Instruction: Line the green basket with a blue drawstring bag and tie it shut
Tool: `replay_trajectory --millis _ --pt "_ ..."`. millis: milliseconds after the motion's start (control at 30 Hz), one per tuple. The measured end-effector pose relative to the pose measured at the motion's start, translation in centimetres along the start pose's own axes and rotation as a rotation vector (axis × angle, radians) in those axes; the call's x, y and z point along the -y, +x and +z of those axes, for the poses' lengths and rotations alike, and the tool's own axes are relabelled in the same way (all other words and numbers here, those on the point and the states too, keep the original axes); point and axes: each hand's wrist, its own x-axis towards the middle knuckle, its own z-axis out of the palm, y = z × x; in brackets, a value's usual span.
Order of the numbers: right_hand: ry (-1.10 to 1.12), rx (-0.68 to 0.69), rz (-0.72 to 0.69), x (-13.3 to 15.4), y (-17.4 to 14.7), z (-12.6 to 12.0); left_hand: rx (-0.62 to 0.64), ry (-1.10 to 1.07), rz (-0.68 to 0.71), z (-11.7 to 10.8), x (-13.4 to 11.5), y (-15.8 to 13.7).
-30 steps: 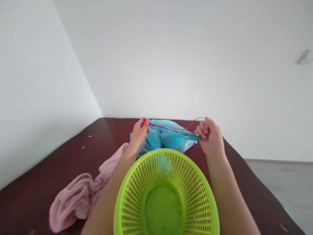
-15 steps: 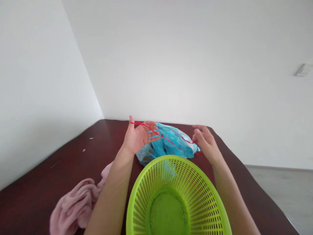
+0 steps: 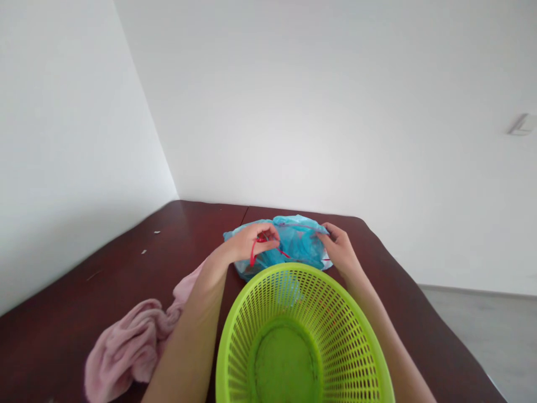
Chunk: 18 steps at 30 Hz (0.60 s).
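Note:
A translucent blue plastic bag lies crumpled on the table behind the green basket. My left hand is closed on a red string, which loops below its fingers and trails right across the bag. My right hand pinches the bag's right edge between thumb and fingers. The lime-green slotted plastic basket stands between my forearms, with only its floor and walls visible inside. It hides the bag's near side.
A crumpled pink cloth lies left of the basket, partly behind my left forearm. Small white scraps dot the dark red table. White walls rise behind and to the left.
My left hand has turned over from an open palm with the string stretched across it and closed on the string. My right hand has moved left onto the bag's edge.

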Motion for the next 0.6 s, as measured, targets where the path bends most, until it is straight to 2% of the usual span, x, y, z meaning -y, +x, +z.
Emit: replay_trajectory --millis 67,100,167,233,300,400,500,600 --pt "0.086 -0.085 0.054 0.4 0.0 -0.6 0.023 0.125 -0.086 -1.9 1.9 -0.8" --pt "0.132 -0.107 0.083 0.6 -0.1 -0.8 -0.004 0.173 -0.127 -2.9 2.7 -1.2" --pt "0.217 -0.141 0.119 1.0 -0.2 -1.1 -0.156 0.261 -0.162 -4.2 3.7 -1.6" --pt "0.265 -0.164 0.124 1.3 -0.4 -1.0 -0.328 0.303 -0.134 -4.3 3.6 -1.5" --pt "0.264 -0.161 0.120 1.4 -0.5 -0.9 -0.365 0.236 -0.103 -2.9 2.8 -0.8" --pt "0.234 -0.135 0.130 1.0 -0.5 -0.3 -0.267 0.109 -0.069 1.1 1.6 1.0" --pt "0.277 -0.207 0.186 0.1 -0.4 0.2 -0.302 0.167 -0.059 4.7 1.9 2.7" --pt "0.344 -0.300 0.226 -0.8 0.0 0.1 -0.300 0.069 -0.141 5.6 3.0 3.6"
